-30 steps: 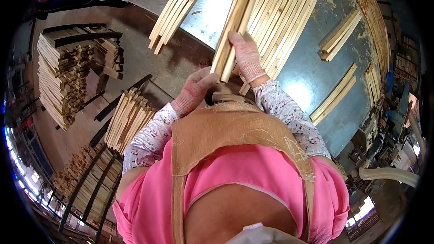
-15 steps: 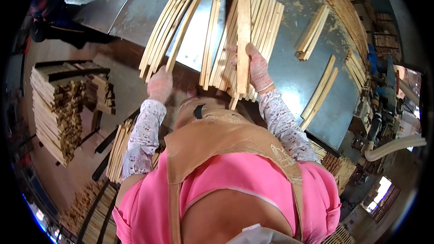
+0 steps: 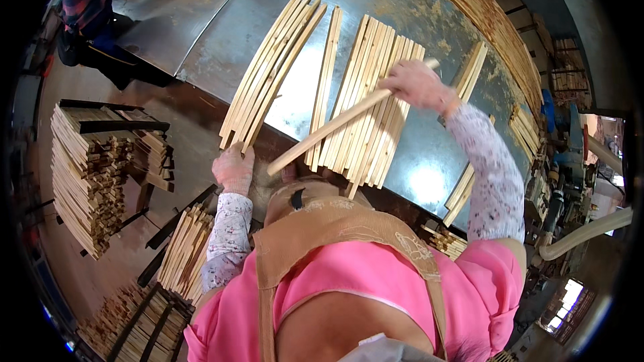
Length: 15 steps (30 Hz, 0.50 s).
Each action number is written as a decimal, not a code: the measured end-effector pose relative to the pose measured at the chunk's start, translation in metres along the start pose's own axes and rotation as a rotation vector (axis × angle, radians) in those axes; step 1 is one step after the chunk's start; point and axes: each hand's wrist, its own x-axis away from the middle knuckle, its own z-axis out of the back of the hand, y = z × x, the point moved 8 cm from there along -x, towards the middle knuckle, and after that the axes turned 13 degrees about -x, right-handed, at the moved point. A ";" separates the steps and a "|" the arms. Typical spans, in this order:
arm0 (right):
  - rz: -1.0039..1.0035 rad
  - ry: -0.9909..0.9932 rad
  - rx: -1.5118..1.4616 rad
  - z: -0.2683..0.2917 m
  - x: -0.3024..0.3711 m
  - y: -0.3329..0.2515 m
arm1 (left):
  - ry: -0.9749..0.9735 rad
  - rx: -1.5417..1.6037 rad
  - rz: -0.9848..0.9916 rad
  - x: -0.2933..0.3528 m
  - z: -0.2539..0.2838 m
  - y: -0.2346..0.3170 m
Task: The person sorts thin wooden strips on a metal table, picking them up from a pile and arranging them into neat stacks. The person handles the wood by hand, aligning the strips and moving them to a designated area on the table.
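A long pale wooden strip [image 3: 329, 129] slants over the table, its lower end toward my body. My right hand [image 3: 417, 84], in a light glove, is closed round its upper part. Beneath it lies a row of wooden strips [image 3: 355, 94] side by side, one end jutting toward me. My gloved left hand [image 3: 233, 169] is at the near ends of a group of strips [image 3: 272, 70] on the left, its fingers bent round an end; the fingertips are partly hidden. Between the two groups lies a narrow pair of strips [image 3: 325, 87].
The metal table [image 3: 221, 40] carries more strips [image 3: 471, 70] at the right and a long stack [image 3: 496, 27] along its far edge. Stacked wood [image 3: 87, 174] stands on the floor at left. Another person [image 3: 94, 13] is at the upper left.
My right hand has moved right and turned its strip from lengthwise to a slant across the row. The strip at my left hand now lies closer against the left group. The view has shifted.
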 end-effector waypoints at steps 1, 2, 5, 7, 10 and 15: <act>0.073 -0.007 0.023 -0.001 -0.037 0.004 | 0.000 -0.013 0.011 0.002 0.002 -0.003; 0.124 -0.032 0.021 0.001 -0.072 0.003 | -0.002 -0.020 0.014 0.002 0.003 -0.003; 0.179 -0.089 0.080 -0.010 -0.167 -0.005 | -0.056 -0.029 0.028 -0.002 0.010 0.001; 0.172 -0.125 0.139 -0.010 -0.209 -0.020 | -0.044 -0.093 -0.019 -0.004 0.008 -0.001; 0.042 -0.116 0.163 -0.048 -0.252 0.000 | 0.068 -0.163 -0.123 -0.011 0.037 0.038; 0.151 0.273 0.162 -0.044 -0.223 -0.024 | 0.234 -0.200 -0.228 -0.065 0.040 0.109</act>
